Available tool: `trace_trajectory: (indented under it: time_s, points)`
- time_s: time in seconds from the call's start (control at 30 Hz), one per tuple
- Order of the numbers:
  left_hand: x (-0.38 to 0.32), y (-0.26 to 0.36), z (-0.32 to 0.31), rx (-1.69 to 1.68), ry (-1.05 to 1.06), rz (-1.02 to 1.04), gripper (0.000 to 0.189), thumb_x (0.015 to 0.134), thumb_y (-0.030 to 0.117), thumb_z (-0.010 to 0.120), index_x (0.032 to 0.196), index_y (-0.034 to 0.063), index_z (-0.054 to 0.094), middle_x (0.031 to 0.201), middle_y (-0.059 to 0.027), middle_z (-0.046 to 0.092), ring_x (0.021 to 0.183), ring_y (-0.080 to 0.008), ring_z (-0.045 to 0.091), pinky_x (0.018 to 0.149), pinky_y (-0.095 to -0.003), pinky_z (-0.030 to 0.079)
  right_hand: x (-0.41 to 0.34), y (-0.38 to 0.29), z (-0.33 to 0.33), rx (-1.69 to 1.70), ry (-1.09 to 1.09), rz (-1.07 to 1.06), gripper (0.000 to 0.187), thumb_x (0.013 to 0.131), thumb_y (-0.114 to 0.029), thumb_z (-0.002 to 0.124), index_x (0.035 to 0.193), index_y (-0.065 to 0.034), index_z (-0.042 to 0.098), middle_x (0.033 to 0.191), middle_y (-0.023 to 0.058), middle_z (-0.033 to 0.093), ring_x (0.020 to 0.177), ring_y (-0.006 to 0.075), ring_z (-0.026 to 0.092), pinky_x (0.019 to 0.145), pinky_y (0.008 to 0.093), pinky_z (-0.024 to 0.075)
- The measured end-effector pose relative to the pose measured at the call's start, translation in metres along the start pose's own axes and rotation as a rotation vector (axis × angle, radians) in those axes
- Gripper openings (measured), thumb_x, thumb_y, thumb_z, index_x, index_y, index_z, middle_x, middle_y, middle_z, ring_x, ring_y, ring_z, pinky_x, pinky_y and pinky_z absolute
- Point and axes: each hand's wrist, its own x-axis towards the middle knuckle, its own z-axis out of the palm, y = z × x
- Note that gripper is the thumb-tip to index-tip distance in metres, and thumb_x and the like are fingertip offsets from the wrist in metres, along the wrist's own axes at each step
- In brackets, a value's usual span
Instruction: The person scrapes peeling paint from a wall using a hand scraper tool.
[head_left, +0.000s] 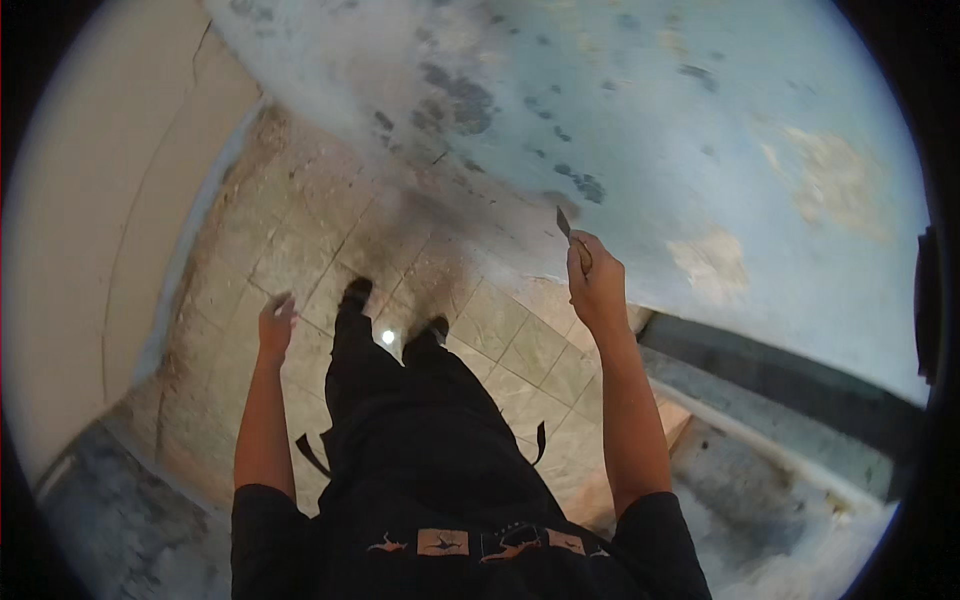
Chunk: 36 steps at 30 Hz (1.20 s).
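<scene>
My right hand (596, 277) is closed around the wooden handle of a small metal-bladed scraper or putty knife (563, 222), its blade pointing up and away from me. Beyond the blade is a pale blue-green wall (637, 150) with dark blotches and cream patches where the surface looks worn off. The blade appears close to a dark patch low on that wall; contact cannot be told. My left hand (278, 322) hangs at my left side above the floor, holding nothing, its fingers loosely bent and parted.
I stand on a tiled floor (525, 352) with dirt along its edges. A beige wall (97, 187) with a crack rises at the left. To the right lie a dark recess (765, 375) and a pale ledge (780, 457). A stained grey surface (135, 510) is at the lower left.
</scene>
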Motion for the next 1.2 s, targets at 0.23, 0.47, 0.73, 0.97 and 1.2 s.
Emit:
trace_trajectory:
  time_s: [0.23,0.47,0.73,0.97,1.2]
  points:
    - [-0.001,0.086,0.189,-0.352,-0.470,0.153,0.047,0.105,0.037,0.061,0.142,0.0084,0.064,0.125,-0.0044,0.070,0.108,-0.0161,0.066,0.091,-0.0339,0.052,0.046,0.025,0.109,-0.160,-0.142,-0.214,0.032,0.100,-0.009,0.063,0.130,0.0028,0.066,0.105,0.0286,0.070,0.096,0.0420,0.070,0.082,0.0449,0.0541]
    - [0.038,0.173,0.393,-0.956,-0.717,-0.214,0.069,0.109,0.035,0.054,0.165,0.0045,0.029,0.125,-0.0143,0.068,0.105,-0.0197,0.066,0.092,-0.0338,0.053,0.107,0.073,0.199,-0.295,-0.306,0.016,0.034,0.100,-0.003,0.059,0.133,0.0054,0.064,0.115,0.0253,0.073,0.103,0.0404,0.072,0.090,0.0398,0.0558]
    - [0.074,0.159,0.434,-1.452,-0.582,-0.505,0.065,0.109,0.023,0.050,0.164,-0.0029,0.025,0.104,-0.0124,0.067,0.088,-0.0133,0.061,0.080,-0.0301,0.052,0.100,0.108,0.244,-0.368,-0.255,-0.137,0.052,0.093,0.004,0.061,0.145,0.0051,0.056,0.129,0.0277,0.070,0.121,0.0360,0.070,0.100,0.0380,0.0539]
    - [0.076,0.158,0.426,-1.067,-0.651,-0.358,0.059,0.107,0.018,0.049,0.159,-0.0056,0.037,0.097,-0.0112,0.068,0.091,-0.0132,0.063,0.085,-0.0284,0.052,0.093,0.089,0.230,-0.328,-0.346,-0.063,0.061,0.092,0.004,0.056,0.152,0.0046,0.047,0.125,0.0310,0.069,0.115,0.0433,0.070,0.097,0.0413,0.0546]
    - [0.075,0.159,0.428,-1.157,-0.401,-0.383,0.035,0.104,0.013,0.047,0.123,-0.0130,0.059,0.076,-0.0183,0.065,0.067,-0.0227,0.065,0.063,-0.0370,0.052,0.088,0.089,0.234,-0.342,-0.397,-0.019,0.052,0.096,0.004,0.051,0.147,0.0057,0.053,0.134,0.0266,0.067,0.126,0.0348,0.066,0.107,0.0374,0.0477]
